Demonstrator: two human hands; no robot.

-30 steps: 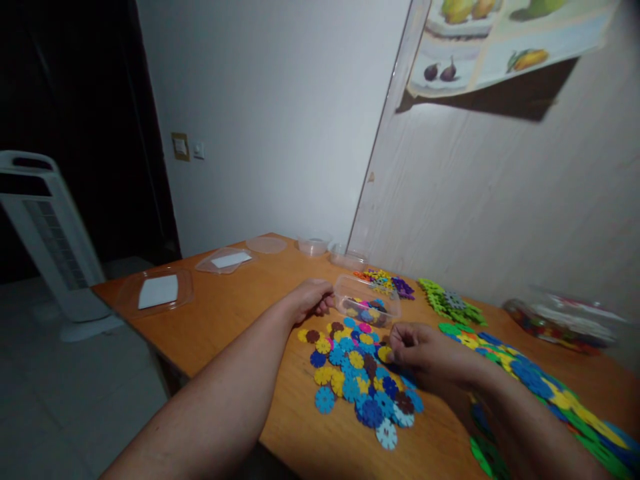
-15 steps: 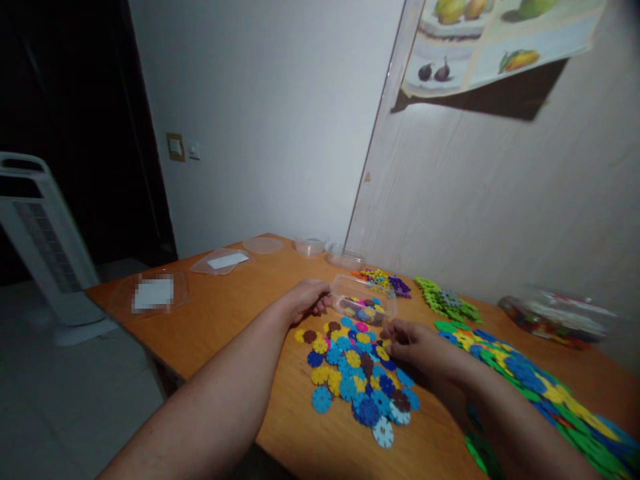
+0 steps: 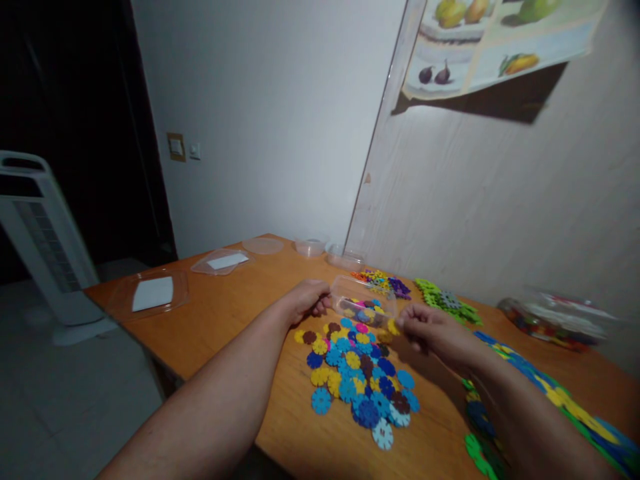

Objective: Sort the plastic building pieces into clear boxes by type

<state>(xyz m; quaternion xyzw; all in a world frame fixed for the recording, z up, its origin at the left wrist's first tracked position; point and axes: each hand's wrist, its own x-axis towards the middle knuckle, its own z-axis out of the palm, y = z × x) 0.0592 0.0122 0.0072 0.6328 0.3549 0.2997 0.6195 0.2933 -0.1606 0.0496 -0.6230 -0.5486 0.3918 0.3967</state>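
Observation:
A clear plastic container stands on the wooden table with several coloured discs inside. My left hand is closed at its left side, the fingertips on the container's edge. Between the thumb and fingers of my right hand is a yellow notched disc, held just off the container's right front corner. In front of the container, between my forearms, spreads a loose pile of flower-shaped plastic discs in blue, yellow, brown, pink and pale blue.
Behind lie small colourful pieces and green pieces. Larger green, blue and yellow pieces lie under my right forearm. A clear bag rests by the wall. Empty tubs and lids sit at the back and left.
My right hand has risen from the pile and moved slightly right, now with a yellow disc in its fingers. My left hand stays at the container.

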